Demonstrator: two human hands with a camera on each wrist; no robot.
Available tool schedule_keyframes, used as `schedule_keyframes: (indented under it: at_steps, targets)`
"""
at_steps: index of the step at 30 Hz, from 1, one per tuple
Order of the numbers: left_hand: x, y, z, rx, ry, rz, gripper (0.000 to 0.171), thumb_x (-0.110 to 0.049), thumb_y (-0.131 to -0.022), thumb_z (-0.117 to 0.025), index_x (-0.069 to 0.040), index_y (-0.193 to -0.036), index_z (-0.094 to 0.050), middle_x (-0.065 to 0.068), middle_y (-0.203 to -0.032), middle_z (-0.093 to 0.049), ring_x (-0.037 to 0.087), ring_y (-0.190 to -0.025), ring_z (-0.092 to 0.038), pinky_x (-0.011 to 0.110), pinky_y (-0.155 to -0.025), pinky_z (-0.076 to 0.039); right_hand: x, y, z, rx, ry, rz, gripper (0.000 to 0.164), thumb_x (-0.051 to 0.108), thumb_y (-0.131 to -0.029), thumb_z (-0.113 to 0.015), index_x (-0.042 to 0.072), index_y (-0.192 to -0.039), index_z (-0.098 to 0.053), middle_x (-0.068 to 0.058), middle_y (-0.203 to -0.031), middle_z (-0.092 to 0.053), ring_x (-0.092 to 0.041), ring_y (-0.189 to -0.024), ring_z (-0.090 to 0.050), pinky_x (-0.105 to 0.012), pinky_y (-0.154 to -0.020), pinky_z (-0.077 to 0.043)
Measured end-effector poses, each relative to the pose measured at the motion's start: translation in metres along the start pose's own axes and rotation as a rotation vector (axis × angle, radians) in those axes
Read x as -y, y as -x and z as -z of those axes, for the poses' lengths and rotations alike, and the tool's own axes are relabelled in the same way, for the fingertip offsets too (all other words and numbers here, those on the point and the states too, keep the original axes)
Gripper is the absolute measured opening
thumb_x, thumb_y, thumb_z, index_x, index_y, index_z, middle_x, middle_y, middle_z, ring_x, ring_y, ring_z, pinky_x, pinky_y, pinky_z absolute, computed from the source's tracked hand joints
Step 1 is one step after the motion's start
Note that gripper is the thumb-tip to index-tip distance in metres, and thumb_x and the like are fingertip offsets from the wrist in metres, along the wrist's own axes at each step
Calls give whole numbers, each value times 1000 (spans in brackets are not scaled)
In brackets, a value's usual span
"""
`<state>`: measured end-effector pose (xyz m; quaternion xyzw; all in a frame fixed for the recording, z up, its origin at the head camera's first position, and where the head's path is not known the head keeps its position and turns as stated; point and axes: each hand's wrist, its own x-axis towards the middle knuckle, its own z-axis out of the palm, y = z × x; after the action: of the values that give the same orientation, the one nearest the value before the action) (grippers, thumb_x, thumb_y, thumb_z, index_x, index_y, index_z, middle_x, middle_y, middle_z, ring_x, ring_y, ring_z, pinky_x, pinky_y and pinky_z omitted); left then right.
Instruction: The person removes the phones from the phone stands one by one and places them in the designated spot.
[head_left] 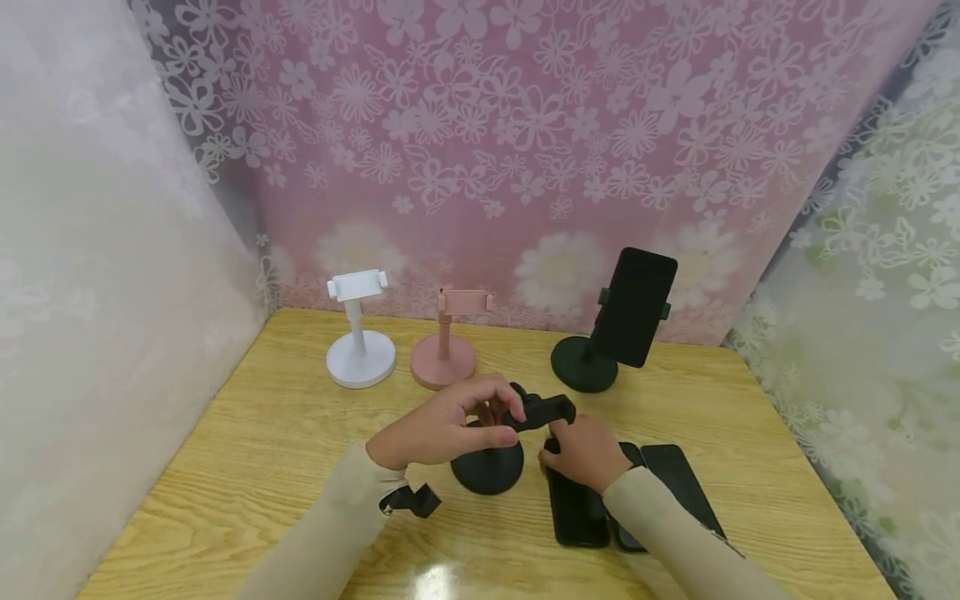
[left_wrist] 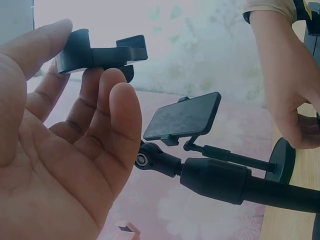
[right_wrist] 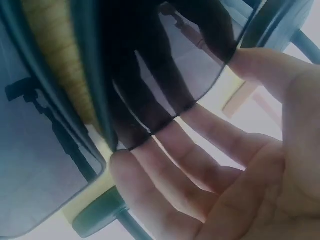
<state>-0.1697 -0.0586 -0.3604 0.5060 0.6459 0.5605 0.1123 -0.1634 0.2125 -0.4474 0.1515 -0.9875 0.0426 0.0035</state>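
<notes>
My left hand (head_left: 453, 425) holds the clamp (head_left: 549, 412) of a black phone stand between thumb and fingers. In the left wrist view, the thumb is at one end of the clamp (left_wrist: 107, 56) and the fingertips are beneath it. The stand's round black base (head_left: 487, 472) sits on the table under that hand. My right hand (head_left: 588, 454) grips the far end of a black phone (head_left: 577, 515), the leftmost of several. Up close in the right wrist view, fingertips and thumb meet the edge of the glossy phone (right_wrist: 150, 55), which mirrors the fingers.
Other dark phones (head_left: 678, 483) lie beside and under my right forearm. Along the back stand a white phone stand (head_left: 360, 360), a pink phone stand (head_left: 443, 362) and a dark green stand (head_left: 584, 364) bearing a phone (head_left: 634, 308). Floral curtains (head_left: 487, 150) enclose the wooden table (head_left: 247, 450).
</notes>
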Motion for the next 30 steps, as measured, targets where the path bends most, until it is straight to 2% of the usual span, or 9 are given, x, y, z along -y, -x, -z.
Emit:
schedule_keyframes:
  at_steps: [3, 6, 8, 10, 14, 16, 18, 22, 30]
  targets:
    - [1, 0, 0, -7, -11, 7, 20, -26, -104, -66, -16, -120, -62, 3, -117, -62, 16, -94, -62, 35, -83, -56, -3, 1, 9, 57, -96, -49, 29, 37, -92, -78, 9, -99, -71, -2, -78, -65, -20, -68, -61, -39, -63, -53]
    - [1, -1, -1, -18, -52, 7, 18, -22, -103, -68, -18, -120, -63, 0, -113, -63, 14, -91, -62, 33, -80, -56, -6, 1, 26, -2, -221, -105, 25, 31, -95, -74, 8, -106, -72, -4, -88, -67, -19, -71, -62, -38, -64, -54]
    - [0, -1, -2, -26, -93, -8, 18, -18, -102, -69, -18, -119, -63, -2, -109, -63, 12, -88, -62, 31, -78, -56, -6, 4, 39, -151, -300, -104, 15, 23, -97, -72, 9, -101, -72, -2, -86, -64, -17, -68, -58, -36, -61, -51]
    - [0, -2, -3, -31, -125, -23, 19, -14, -101, -70, -17, -119, -63, -1, -105, -63, 10, -84, -62, 30, -75, -56, -4, 10, 54, -365, -346, -54, 4, 15, -97, -69, 12, -95, -70, 0, -81, -60, -15, -66, -52, -32, -59, -46]
    - [-3, -1, -2, -55, -131, 16, 28, -13, -99, -72, -14, -124, -61, 0, -102, -63, 10, -82, -63, 31, -74, -58, 9, 24, 82, -805, -467, 113, 14, 4, -96, -63, 12, -85, -67, 3, -78, -58, -14, -67, -49, -26, -62, -41]
    - [-5, 0, 0, -73, -124, 59, 32, -13, -97, -75, -14, -126, -61, -1, -103, -63, 12, -84, -64, 32, -73, -58, 19, 28, 94, -942, -535, 204, 15, 0, -94, -60, 8, -83, -65, 1, -77, -57, -14, -68, -48, -25, -65, -39]
    - [-7, 1, 1, -89, -117, 92, 32, -13, -96, -76, -15, -125, -62, -1, -104, -64, 13, -86, -65, 33, -74, -58, 29, 31, 102, -1022, -579, 284, 15, 0, -93, -57, 6, -81, -64, -2, -76, -56, -13, -69, -47, -26, -67, -40]
    - [-9, 1, 2, -112, -105, 142, 27, -14, -96, -75, -15, -119, -62, 0, -103, -64, 14, -87, -64, 33, -73, -58, 46, 40, 111, -1073, -549, 379, 16, 6, -92, -56, 7, -78, -64, -3, -76, -58, -15, -71, -48, -26, -69, -40]
    - [-17, 2, 3, -242, -212, 235, 24, -22, -96, -76, -19, -119, -68, -7, -101, -69, 11, -90, -67, 32, -72, -57, 55, 57, 122, -994, -504, 409, 15, 8, -91, -58, 11, -79, -66, 1, -79, -60, -15, -75, -52, -23, -70, -44]
